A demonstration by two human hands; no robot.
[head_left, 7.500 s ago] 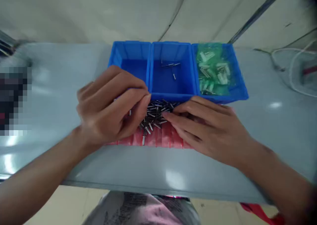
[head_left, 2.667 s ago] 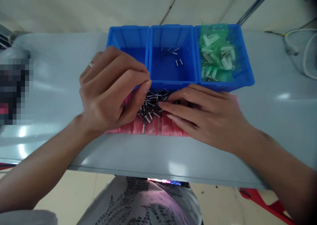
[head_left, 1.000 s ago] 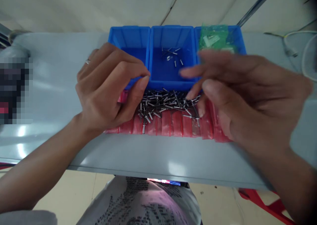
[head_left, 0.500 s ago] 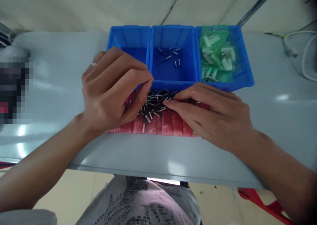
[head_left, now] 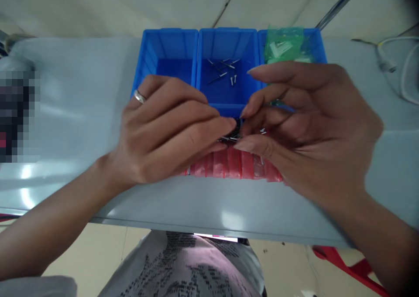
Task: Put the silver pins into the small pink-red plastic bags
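A pile of blind rivets [head_left: 233, 136], with silver bodies and dark pins, lies between and behind my hands, mostly hidden by them. Below it is a row of small red plastic bags [head_left: 221, 164]. My left hand [head_left: 170, 127] is closed over the pile, its fingers together and thumb underneath. Metal bits show near its fingertips, but I cannot tell if they are gripped. Close to the left fingertips, my right hand [head_left: 314, 118] has its index finger stretched out and its thumb apart. Its other fingers are curled, and nothing shows held.
Behind my hands stand three joined blue bins: the left bin [head_left: 170, 46], the middle bin [head_left: 227, 42] with several loose rivets [head_left: 225, 68], and the right bin [head_left: 317, 46] with a green plastic bag [head_left: 284, 44]. A white cable [head_left: 389, 63] lies at the far right.
My left hand has moved right, across the rivet pile. My right hand has lifted from the pile and turned, its index finger now extended and thumb spread away.
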